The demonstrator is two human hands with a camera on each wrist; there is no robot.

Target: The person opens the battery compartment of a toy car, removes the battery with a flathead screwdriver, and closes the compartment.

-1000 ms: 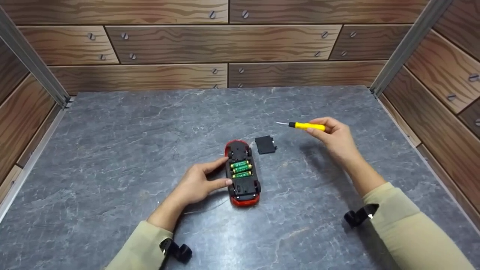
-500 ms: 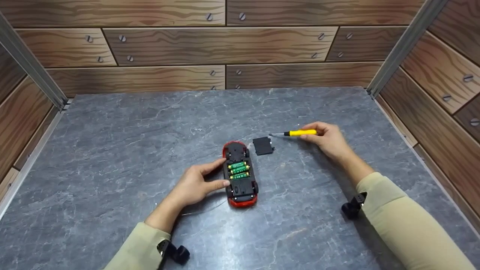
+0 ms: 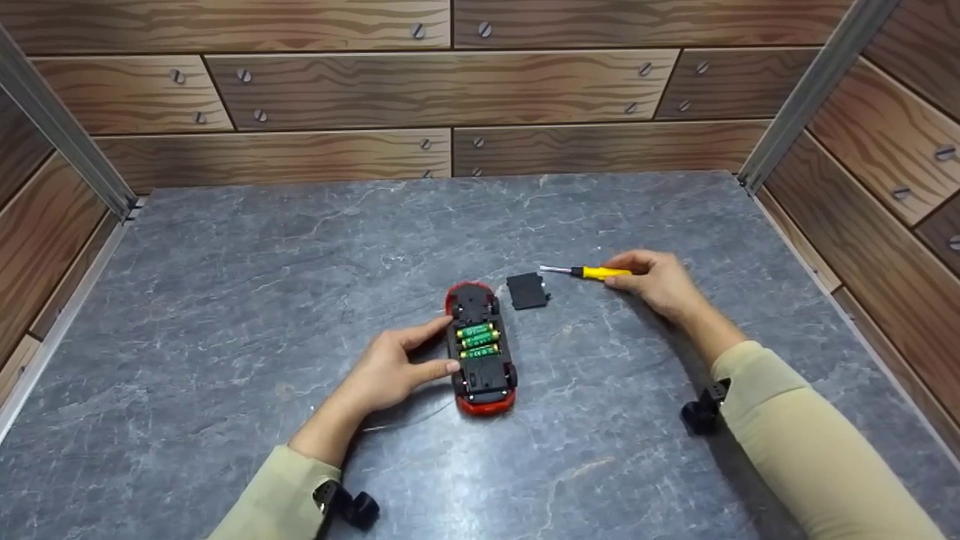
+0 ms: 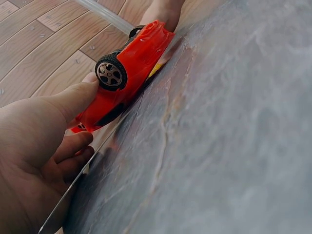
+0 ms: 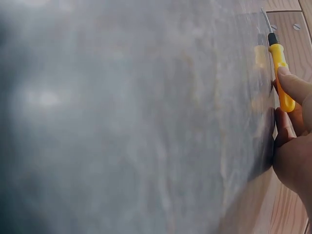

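Note:
A red toy car (image 3: 486, 406) lies upside down on the table, its black underside facing up. Several green batteries (image 3: 478, 341) sit in its uncovered battery compartment. My left hand (image 3: 391, 369) rests against the car's left side, index finger and thumb stretched out and spread apart; the left wrist view shows the thumb at a wheel (image 4: 110, 72). A black battery cover (image 3: 528, 291) lies apart from the car, to its upper right. My right hand (image 3: 658, 283) pinches the yellow handle of a screwdriver (image 3: 600, 273) low over the table. Its metal tip points left, just beyond the cover.
The grey marbled table (image 3: 300, 247) is bounded by wood-patterned walls (image 3: 442, 86) at the back and sides. Metal posts (image 3: 806, 82) stand at the back corners. A camera (image 3: 352, 506) is worn on each wrist.
My right hand has brought the screwdriver left and down, close to the table beside the battery cover. My left hand and the toy car have stayed in place.

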